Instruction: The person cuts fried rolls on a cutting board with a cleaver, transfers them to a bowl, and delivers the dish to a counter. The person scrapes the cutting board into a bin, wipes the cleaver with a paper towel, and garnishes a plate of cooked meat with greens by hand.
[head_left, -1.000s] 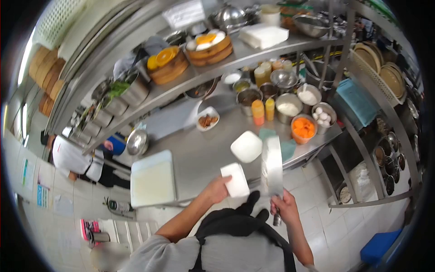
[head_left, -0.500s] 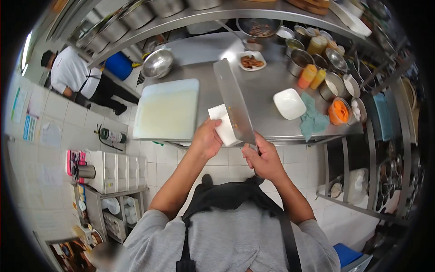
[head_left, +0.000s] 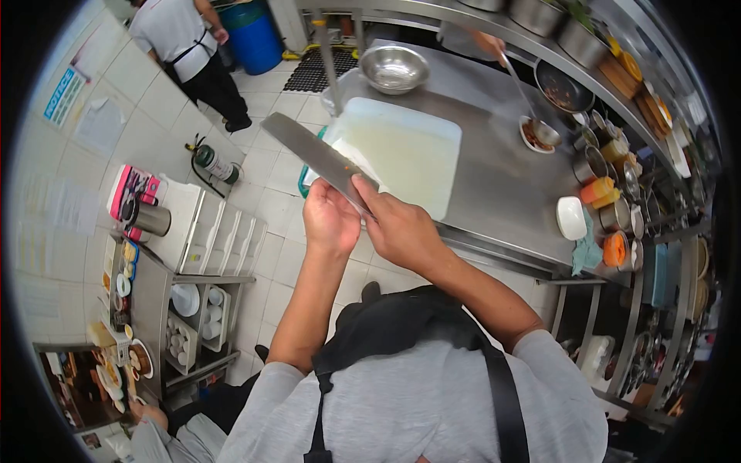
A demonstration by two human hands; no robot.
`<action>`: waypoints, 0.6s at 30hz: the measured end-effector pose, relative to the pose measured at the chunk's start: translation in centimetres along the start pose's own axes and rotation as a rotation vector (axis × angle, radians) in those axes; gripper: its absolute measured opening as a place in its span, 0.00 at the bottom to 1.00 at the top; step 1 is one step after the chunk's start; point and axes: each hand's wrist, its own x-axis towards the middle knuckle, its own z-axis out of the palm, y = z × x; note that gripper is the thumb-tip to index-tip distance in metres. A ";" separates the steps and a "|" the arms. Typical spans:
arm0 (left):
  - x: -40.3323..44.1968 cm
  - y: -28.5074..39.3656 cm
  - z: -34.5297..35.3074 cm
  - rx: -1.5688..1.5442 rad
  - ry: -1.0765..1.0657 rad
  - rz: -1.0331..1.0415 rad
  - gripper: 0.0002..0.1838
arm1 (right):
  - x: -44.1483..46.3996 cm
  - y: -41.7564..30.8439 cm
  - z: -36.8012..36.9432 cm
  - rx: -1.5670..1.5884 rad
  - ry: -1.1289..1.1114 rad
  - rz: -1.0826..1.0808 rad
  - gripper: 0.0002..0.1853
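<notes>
My right hand point(head_left: 405, 231) is closed round the handle end of a cleaver point(head_left: 309, 150), with a finger laid along its broad blade. The blade points up and to the left, with small orange bits stuck to it. My left hand point(head_left: 330, 220) is just below the blade, palm up, its fingertips partly hidden behind the metal. A white edge, apparently the folded white paper point(head_left: 311, 177), shows beside those fingers; most of it is hidden. Beyond the blade, a white cutting board point(head_left: 409, 147) lies on the steel table point(head_left: 502, 185).
A steel bowl point(head_left: 394, 69) stands behind the board. Another person's hand point(head_left: 490, 45) holds a ladle point(head_left: 544, 133) over a dish of brown food. A white dish point(head_left: 571, 218) and green cloth point(head_left: 587, 251) lie right. Other people are at upper left and lower left point(head_left: 185, 436).
My view and both hands have turned left, bringing the cleaver from over the table to the board's left side. The white paper has become mostly hidden. Another person's hand with a ladle has appeared.
</notes>
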 end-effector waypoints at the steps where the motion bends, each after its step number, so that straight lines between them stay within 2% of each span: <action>1: 0.1 1.3 -0.4 0.021 0.049 0.021 0.23 | 0.9 -0.7 0.7 0.005 -0.035 -0.021 0.36; 5: 1.5 4.5 -2.1 0.030 0.227 0.125 0.21 | 3.8 -2.0 2.5 -0.077 -0.083 -0.107 0.36; 9: 3.1 5.2 -3.4 0.043 0.284 0.130 0.20 | 5.8 -0.6 3.6 -0.058 -0.079 -0.164 0.37; 11: 4.0 5.4 -3.1 0.036 0.259 0.132 0.19 | 6.6 0.6 4.0 0.004 -0.063 -0.172 0.37; 18: 9.6 5.8 -4.1 0.129 0.446 0.168 0.16 | 10.1 4.1 3.0 0.365 0.001 -0.155 0.36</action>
